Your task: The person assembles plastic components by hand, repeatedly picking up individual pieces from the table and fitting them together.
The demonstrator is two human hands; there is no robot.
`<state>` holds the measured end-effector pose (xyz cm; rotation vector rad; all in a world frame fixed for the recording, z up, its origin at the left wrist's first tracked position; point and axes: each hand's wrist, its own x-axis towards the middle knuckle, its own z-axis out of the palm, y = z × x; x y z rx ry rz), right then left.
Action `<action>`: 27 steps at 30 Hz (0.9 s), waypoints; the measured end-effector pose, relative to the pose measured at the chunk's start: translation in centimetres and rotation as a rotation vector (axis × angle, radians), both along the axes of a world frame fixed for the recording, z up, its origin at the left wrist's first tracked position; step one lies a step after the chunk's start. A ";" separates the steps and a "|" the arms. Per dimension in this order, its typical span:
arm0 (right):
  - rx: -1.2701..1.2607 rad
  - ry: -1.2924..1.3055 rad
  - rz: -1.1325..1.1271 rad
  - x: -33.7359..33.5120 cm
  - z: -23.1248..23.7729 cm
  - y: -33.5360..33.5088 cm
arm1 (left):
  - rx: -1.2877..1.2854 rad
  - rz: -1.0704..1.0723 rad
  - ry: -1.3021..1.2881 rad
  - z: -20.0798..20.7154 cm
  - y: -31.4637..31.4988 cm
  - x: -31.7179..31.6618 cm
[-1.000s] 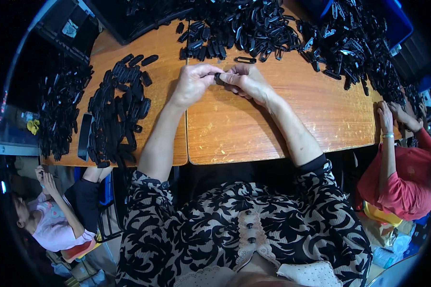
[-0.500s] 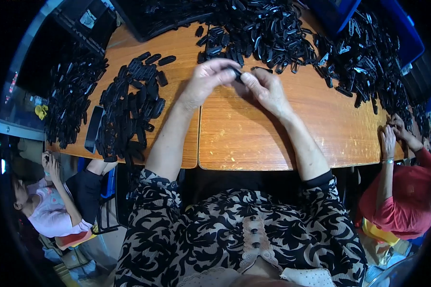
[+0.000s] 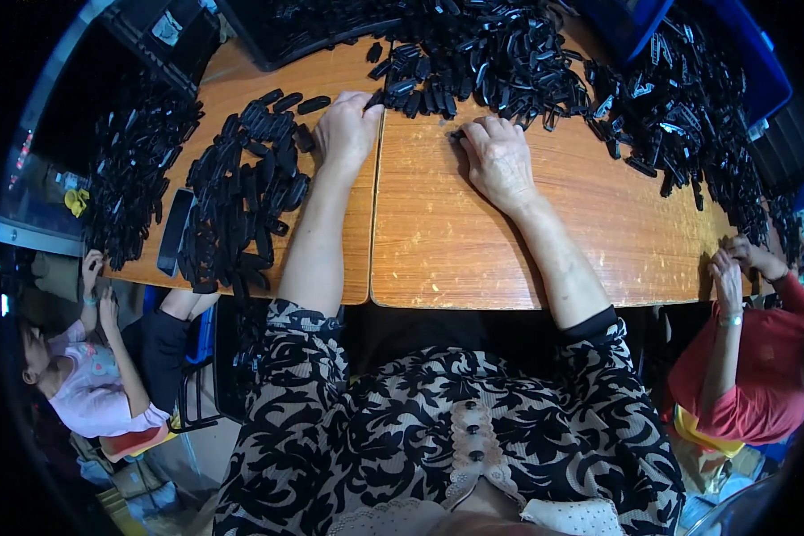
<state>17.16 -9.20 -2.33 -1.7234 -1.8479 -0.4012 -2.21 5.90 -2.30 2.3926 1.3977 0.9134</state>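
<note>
My left hand (image 3: 345,132) is closed on a small black oblong piece (image 3: 374,99), which sticks out between thumb and forefinger at the near edge of the far heap. To its right, my right hand (image 3: 498,161) rests low over the wooden table (image 3: 456,232), fingers curled. A bit of a dark piece (image 3: 458,136) shows at its fingertips; the rest is hidden. Just beyond both hands lies a big heap of black pieces (image 3: 500,62), some shiny. Left of my left forearm spreads a looser pile of black oblong pieces (image 3: 250,170).
Another black heap (image 3: 138,179) covers the table's far left, with a flat dark phone-like slab (image 3: 177,232) beside it. More pieces (image 3: 679,107) lie right, under a tilted blue bin (image 3: 750,62). A person in pink (image 3: 103,384) sits left; one in red (image 3: 750,366) works right.
My hands were together over the table, both on one black piece. They have parted: the left moved left and away to the heap's edge, the right slightly down and nearer the table.
</note>
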 end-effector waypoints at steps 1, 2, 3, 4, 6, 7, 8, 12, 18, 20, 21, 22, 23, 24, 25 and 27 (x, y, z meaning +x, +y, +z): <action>0.021 0.030 0.009 0.0 0.0 0.0 | 0.000 0.000 0.000 0.1 -0.3 -0.2; 0.023 0.030 0.009 -0.1 0.2 -0.1 | -0.017 0.052 -0.066 0.2 -0.3 -0.5; 0.111 0.073 0.043 -0.2 0.4 -0.1 | -0.033 0.104 -0.132 0.3 -0.3 -0.8; 0.199 0.116 0.077 -0.3 0.5 -0.1 | 0.140 0.065 -0.182 0.2 -0.2 -1.2; 0.199 0.257 0.106 -0.6 0.8 -0.5 | 0.094 -0.068 -0.235 1.7 -1.6 -0.5; 0.201 0.397 0.137 -0.4 0.8 -0.6 | 0.047 -0.198 -0.289 2.6 -2.7 0.3; 0.205 0.446 0.180 -0.7 0.7 -0.6 | -0.095 -0.301 -0.351 3.3 -3.8 0.4; -0.227 1.008 0.217 -1.6 1.7 -1.0 | -0.277 -0.594 -0.312 2.9 -5.3 1.2; -0.350 1.104 0.239 -1.3 0.5 -0.2 | -0.211 -0.689 -0.202 2.6 -5.4 1.4; -0.382 1.180 0.240 -0.9 0.5 -0.4 | -0.244 -0.705 -0.218 2.5 -5.3 1.3; -0.415 1.256 0.245 -0.9 0.7 -0.4 | -0.272 -0.687 -0.200 2.5 -5.3 1.2; -0.420 1.276 0.238 -1.0 0.9 -0.5 | -0.300 -0.670 -0.182 2.4 -5.3 1.1; -0.420 1.277 0.236 -1.0 0.9 -0.5 | -0.301 -0.671 -0.182 2.5 -5.3 1.1; -0.425 1.250 0.226 -0.9 0.9 -0.4 | -0.317 -0.674 -0.183 2.5 -5.4 1.1; -0.430 1.223 0.216 -0.9 0.9 -0.4 | -0.333 -0.677 -0.185 2.5 -5.4 1.1; -0.413 1.177 0.210 -1.0 1.0 -0.4 | -0.355 -0.697 -0.201 2.4 -5.6 1.2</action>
